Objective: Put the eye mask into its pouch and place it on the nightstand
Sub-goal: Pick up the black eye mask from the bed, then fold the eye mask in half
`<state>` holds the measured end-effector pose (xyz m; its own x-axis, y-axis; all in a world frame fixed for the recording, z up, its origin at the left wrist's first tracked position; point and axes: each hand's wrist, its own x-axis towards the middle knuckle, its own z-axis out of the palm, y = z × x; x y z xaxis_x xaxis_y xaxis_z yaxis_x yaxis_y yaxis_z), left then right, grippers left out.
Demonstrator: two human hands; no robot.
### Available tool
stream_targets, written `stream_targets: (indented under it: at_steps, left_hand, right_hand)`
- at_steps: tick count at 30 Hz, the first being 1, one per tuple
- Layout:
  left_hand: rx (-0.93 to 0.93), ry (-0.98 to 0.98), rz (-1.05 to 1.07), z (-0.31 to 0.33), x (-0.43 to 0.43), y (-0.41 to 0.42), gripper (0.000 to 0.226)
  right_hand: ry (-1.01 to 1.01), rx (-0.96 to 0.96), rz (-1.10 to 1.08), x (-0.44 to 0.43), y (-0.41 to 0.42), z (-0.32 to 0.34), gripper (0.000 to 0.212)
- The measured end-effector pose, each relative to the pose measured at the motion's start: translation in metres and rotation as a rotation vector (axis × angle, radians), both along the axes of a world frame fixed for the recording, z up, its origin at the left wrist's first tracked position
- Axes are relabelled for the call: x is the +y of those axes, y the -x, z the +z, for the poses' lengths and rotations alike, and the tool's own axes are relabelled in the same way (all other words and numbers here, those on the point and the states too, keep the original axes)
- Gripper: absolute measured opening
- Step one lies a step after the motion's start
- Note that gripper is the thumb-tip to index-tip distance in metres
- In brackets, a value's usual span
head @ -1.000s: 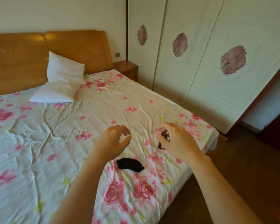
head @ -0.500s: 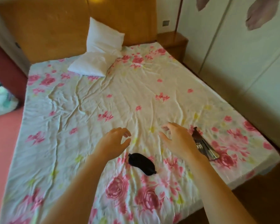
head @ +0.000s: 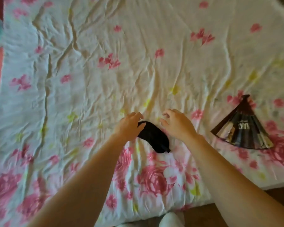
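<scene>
While both hands, left hand [head: 129, 125] and right hand [head: 177, 123], hover empty over the eye mask [head: 152, 136], the pickup looks next; the pouch [head: 243, 130] waits right.

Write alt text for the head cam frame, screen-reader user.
Two bare hands reach down over a black eye mask lying on a floral bedsheet: the left hand is at its far end, the right hand hovers open just above it. A dark, glossy fan-shaped pouch lies flat further right.
</scene>
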<state>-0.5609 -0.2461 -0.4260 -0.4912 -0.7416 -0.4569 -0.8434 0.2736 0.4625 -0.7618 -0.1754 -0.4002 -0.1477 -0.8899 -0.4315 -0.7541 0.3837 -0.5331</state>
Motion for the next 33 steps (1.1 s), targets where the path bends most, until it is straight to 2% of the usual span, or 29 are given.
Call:
stream_targets:
  at_steps: [4, 8, 11, 14, 16, 19, 22, 25, 28, 33]
  left_hand:
    - [-0.099, -0.019, -0.034, -0.074, -0.005, 0.004, 0.051]
    - [-0.119, -0.023, 0.018, -0.11, -0.007, 0.003, 0.066]
    - [-0.104, -0.014, 0.061, -0.121, -0.006, 0.007, 0.066]
    - [-0.024, -0.151, 0.197, -0.124, -0.004, 0.01, 0.059]
    - [-0.004, -0.203, 0.245, -0.122, -0.002, 0.008, 0.05]
    - [0.054, -0.224, 0.323, -0.117, 0.003, 0.002, 0.038]
    - [0.151, -0.339, 0.449, -0.101, 0.006, -0.003, 0.034]
    - [0.371, -0.505, 0.626, -0.067, 0.007, -0.003, 0.033]
    - [0.629, -0.662, 0.789, -0.013, 0.009, 0.003, 0.032]
    - [0.97, -0.854, 0.945, 0.094, 0.023, 0.018, 0.035]
  right_hand:
    - [-0.095, -0.037, -0.026, 0.007, -0.01, -0.076, 0.046]
    - [-0.179, -0.055, -0.05, 0.018, -0.019, -0.123, 0.06]
    - [-0.179, -0.023, -0.082, 0.027, -0.032, -0.145, 0.067]
    - [-0.192, 0.017, -0.101, 0.029, -0.039, -0.154, 0.075]
    - [-0.275, -0.038, -0.11, 0.031, -0.037, -0.157, 0.07]
    - [-0.364, -0.185, -0.109, 0.041, -0.027, -0.159, 0.046]
    - [-0.338, -0.351, -0.176, 0.045, -0.014, -0.135, 0.03]
    - [-0.261, -0.503, -0.371, 0.045, 0.003, -0.096, 0.029]
    - [-0.114, -0.603, -0.588, 0.043, 0.016, -0.043, 0.025]
    - [0.141, -0.787, -0.795, 0.044, 0.021, 0.069, 0.024]
